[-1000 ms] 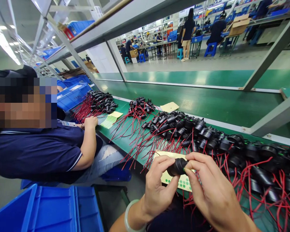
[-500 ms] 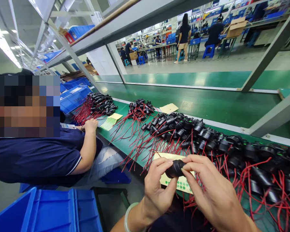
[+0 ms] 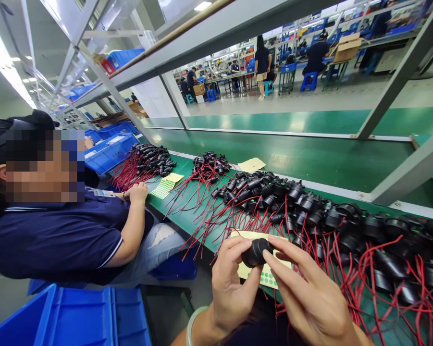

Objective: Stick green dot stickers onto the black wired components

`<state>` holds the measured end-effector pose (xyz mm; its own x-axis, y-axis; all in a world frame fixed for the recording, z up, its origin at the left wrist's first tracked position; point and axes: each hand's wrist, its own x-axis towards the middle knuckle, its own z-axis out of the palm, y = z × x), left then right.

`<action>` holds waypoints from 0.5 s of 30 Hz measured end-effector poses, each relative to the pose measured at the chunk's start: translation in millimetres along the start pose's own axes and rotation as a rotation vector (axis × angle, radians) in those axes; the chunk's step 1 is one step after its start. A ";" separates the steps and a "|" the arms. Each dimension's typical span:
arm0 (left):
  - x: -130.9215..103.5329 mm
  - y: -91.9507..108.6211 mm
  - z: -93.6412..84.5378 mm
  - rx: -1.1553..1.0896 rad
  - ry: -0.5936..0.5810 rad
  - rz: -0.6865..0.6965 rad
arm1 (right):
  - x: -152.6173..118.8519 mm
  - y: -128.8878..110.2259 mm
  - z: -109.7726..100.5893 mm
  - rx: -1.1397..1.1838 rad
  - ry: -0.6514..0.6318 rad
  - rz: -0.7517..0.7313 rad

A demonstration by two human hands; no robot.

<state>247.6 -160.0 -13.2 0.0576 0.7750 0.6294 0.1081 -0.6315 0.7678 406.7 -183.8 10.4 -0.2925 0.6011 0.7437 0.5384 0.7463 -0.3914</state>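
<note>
In front of me, a small black cylindrical motor-like unit (image 3: 254, 253) is held up sideways between my two hands. The fingers and thumb of my left hand (image 3: 232, 283) are closed around its left part. My right hand (image 3: 312, 290) pinches at its right end with the fingertips, the other fingers fairly straight. Below the unit, a pale yellow sheet with round green stickers (image 3: 268, 278) lies on the green table, partly hidden by my hands. A long heap of similar black units (image 3: 284, 192) with red and black wires (image 3: 216, 218) stretches beside and beyond my hands.
Further left are two smaller heaps of units (image 3: 211, 163) and another green sticker sheet (image 3: 162, 188). A co-worker in a navy shirt (image 3: 65, 235) sits at my left, hands together. Blue bins (image 3: 82, 312) stand at lower left; a metal frame post (image 3: 411, 163) rises on the right.
Both hands have shifted slightly left with the black unit. My right fingers have straightened somewhat at its right end. The co-worker's head appears further into view.
</note>
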 end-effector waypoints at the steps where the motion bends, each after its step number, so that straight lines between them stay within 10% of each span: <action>1: 0.8 1.0 0.4 -0.024 0.008 -0.011 | -1.9 1.4 1.6 0.000 0.001 -0.006; 15: -0.3 5.2 -0.4 -0.046 -0.006 -0.024 | -2.9 2.6 -2.0 0.155 0.074 0.088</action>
<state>247.7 -163.5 -9.4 0.0618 0.7902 0.6097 0.0638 -0.6128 0.7877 410.5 -184.1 8.3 -0.1882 0.6474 0.7386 0.4296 0.7305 -0.5309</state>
